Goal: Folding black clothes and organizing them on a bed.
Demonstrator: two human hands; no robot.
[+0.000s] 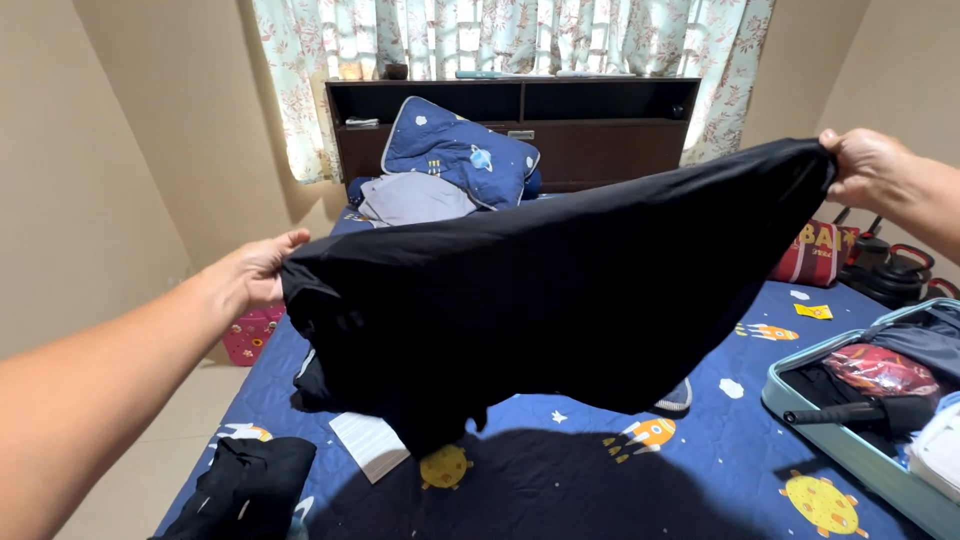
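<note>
A large black garment [560, 300] hangs stretched in the air above the bed. My left hand [258, 272] grips its left edge, and my right hand [862, 165] pinches its upper right corner, held higher. The cloth sags down in the middle and hides part of the bed behind it. Beneath its lower edge lies a folded white paper [368, 443] on the blue bedspread [560, 480] with its rocket and planet pattern.
An open teal suitcase [850, 440] with packed items and a black-handled tool lies at the right. Another black garment [245, 490] sits at the bed's near left corner. Blue pillows [455, 155] lean on a dark headboard shelf [590, 110]. Kettlebells [895, 270] stand at the far right.
</note>
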